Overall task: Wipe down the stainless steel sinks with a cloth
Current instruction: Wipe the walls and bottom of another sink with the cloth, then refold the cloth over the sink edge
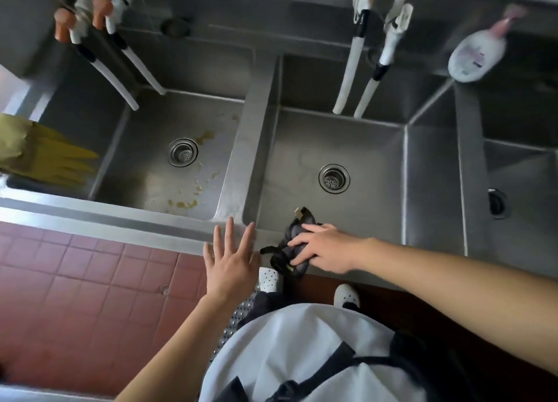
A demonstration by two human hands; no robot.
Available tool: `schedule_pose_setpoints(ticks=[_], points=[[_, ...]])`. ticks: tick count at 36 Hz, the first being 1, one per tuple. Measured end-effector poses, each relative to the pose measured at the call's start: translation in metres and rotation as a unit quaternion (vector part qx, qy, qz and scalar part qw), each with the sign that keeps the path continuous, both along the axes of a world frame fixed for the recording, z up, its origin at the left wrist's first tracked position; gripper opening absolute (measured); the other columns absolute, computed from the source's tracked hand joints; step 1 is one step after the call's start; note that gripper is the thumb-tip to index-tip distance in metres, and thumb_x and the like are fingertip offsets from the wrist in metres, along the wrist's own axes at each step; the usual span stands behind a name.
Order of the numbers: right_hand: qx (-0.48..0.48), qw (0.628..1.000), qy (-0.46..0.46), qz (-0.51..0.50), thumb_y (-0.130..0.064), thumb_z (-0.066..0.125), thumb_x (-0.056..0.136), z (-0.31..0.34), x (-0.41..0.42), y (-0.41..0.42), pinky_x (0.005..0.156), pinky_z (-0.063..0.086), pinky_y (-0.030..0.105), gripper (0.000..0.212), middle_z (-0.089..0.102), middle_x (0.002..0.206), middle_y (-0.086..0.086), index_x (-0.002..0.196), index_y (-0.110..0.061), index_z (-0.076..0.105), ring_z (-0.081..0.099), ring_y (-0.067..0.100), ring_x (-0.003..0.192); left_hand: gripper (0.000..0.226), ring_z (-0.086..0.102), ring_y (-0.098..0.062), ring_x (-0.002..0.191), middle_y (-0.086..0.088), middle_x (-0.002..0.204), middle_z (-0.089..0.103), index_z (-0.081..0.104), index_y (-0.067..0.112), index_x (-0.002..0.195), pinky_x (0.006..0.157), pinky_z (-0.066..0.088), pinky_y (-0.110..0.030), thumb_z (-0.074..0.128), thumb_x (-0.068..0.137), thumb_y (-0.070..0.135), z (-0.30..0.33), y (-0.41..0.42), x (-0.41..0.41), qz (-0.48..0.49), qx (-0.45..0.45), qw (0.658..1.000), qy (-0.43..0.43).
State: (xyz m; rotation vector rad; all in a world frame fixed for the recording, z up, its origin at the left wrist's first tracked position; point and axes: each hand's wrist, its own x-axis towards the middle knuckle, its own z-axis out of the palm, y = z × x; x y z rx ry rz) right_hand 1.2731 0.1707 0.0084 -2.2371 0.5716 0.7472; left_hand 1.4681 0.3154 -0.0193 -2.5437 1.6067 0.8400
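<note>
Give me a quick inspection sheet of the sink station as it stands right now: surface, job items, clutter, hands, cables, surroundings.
Surface: left sink has yellowish food residue on its floor near the drain; middle sink looks free of residue; right sink only partly in view.
Job's things: dark cloth bunched on the middle sink's front rim.
Clutter: yellow rubber gloves draped at the left sink's edge; soap bottle on the ledge between the middle and right sinks.
Hands: right hand grips the cloth; left hand open, fingers spread, at the front rim.
Cables: nothing seen; white faucet hoses hang over the sinks.
Surroundings: red tiled floor; white shoes below.
</note>
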Motion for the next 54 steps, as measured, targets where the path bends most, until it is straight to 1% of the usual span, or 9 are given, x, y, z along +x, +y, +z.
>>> schedule_pose_setpoints(ticks=[8, 20, 27, 31, 36, 40, 43, 49, 54], points=[[-0.016, 0.996, -0.001, -0.084, -0.02, 0.046, 0.098, -0.006, -0.124, -0.002, 0.12, 0.008, 0.049, 0.046, 0.031, 0.157, -0.023, 0.129, -0.052, 0.059, 0.007, 0.019, 0.153, 0.054, -0.011, -0.029, 0.152, -0.001, 0.166, -0.011, 0.013, 0.046, 0.155, 0.122, -0.001, -0.047, 0.029, 0.103, 0.049, 0.001, -0.009, -0.096, -0.055, 0.006, 0.998, 0.009], [-0.068, 0.989, 0.006, -0.129, -0.023, 0.046, 0.099, -0.004, -0.287, -0.006, 0.118, -0.007, 0.053, 0.042, 0.036, 0.154, -0.021, 0.124, -0.053, 0.061, 0.008, 0.019, 0.153, 0.089, -0.008, -0.035, 0.151, -0.007, 0.166, -0.008, -0.004, 0.05, 0.153, 0.121, 0.001, -0.045, 0.052, 0.088, 0.025, 0.009, -0.019, -0.21, -0.14, 0.074, 0.986, -0.05], [-0.085, 0.993, 0.003, -0.077, -0.022, 0.046, 0.1, 0.009, -0.345, -0.011, 0.119, 0.0, 0.058, 0.041, 0.037, 0.152, -0.021, 0.127, -0.049, 0.06, 0.004, 0.013, 0.153, 0.093, -0.006, -0.03, 0.152, 0.0, 0.166, -0.002, 0.004, 0.051, 0.153, 0.121, 0.005, -0.052, 0.055, 0.083, 0.018, 0.014, -0.024, -0.233, -0.077, 0.089, 0.992, -0.046], [-0.027, 0.987, -0.061, -0.149, -0.016, 0.05, 0.099, 0.021, -0.356, -0.023, 0.121, 0.01, 0.041, 0.041, 0.043, 0.151, -0.017, 0.127, -0.042, 0.064, 0.015, 0.01, 0.151, 0.096, -0.002, -0.029, 0.152, 0.001, 0.166, 0.0, -0.002, 0.055, 0.151, 0.117, 0.012, -0.06, 0.062, 0.086, 0.025, 0.024, -0.032, -0.241, -0.011, 0.08, 0.997, -0.001], [0.11, 0.859, -0.27, -0.422, 0.005, 0.058, 0.094, 0.059, -0.356, -0.033, 0.101, 0.027, -0.002, 0.043, 0.061, 0.128, -0.007, 0.123, -0.027, 0.064, 0.052, -0.015, 0.116, 0.08, 0.038, -0.023, 0.139, -0.004, 0.151, 0.041, 0.036, 0.037, 0.148, 0.11, 0.032, -0.032, 0.079, 0.082, 0.023, 0.056, -0.064, -0.258, -0.02, -0.009, 0.979, 0.202], [0.181, 0.769, -0.363, -0.494, 0.006, 0.056, 0.094, 0.097, -0.36, -0.039, 0.085, 0.051, 0.01, 0.044, 0.075, 0.108, -0.003, 0.105, -0.033, 0.073, 0.069, 0.009, 0.096, 0.078, 0.04, 0.003, 0.135, 0.02, 0.144, 0.047, 0.04, 0.067, 0.129, 0.11, 0.03, -0.023, 0.085, 0.07, 0.045, 0.102, -0.093, -0.288, -0.087, -0.073, 0.938, 0.327], [0.173, 0.748, -0.394, -0.505, 0.003, 0.056, 0.094, 0.121, -0.364, -0.045, 0.086, 0.045, 0.005, 0.039, 0.074, 0.104, -0.02, 0.108, -0.03, 0.071, 0.065, -0.006, 0.102, 0.091, 0.039, 0.004, 0.136, 0.027, 0.143, 0.047, 0.04, 0.055, 0.139, 0.114, 0.03, -0.028, 0.082, 0.059, 0.061, 0.131, -0.115, -0.315, -0.087, -0.14, 0.922, 0.351], [0.218, 0.703, -0.452, -0.504, -0.003, 0.056, 0.093, 0.153, -0.382, -0.042, 0.093, 0.053, 0.025, 0.035, 0.072, 0.118, 0.001, 0.122, -0.017, 0.068, 0.066, 0.014, 0.113, 0.062, 0.059, -0.015, 0.122, 0.007, 0.126, 0.066, 0.057, 0.029, 0.122, 0.109, 0.041, -0.053, 0.085, 0.067, 0.032, 0.177, -0.145, -0.343, -0.042, -0.232, 0.851, 0.47], [0.284, 0.67, -0.479, -0.491, -0.009, 0.064, 0.082, 0.163, -0.403, -0.037, 0.088, 0.056, 0.035, 0.055, 0.063, 0.12, 0.014, 0.133, -0.031, 0.061, 0.064, 0.023, 0.115, 0.03, 0.068, -0.02, 0.094, -0.008, 0.1, 0.07, 0.059, 0.007, 0.101, 0.084, 0.053, -0.031, 0.075, 0.079, -0.006, 0.194, -0.153, -0.348, -0.07, -0.213, 0.808, 0.544]])
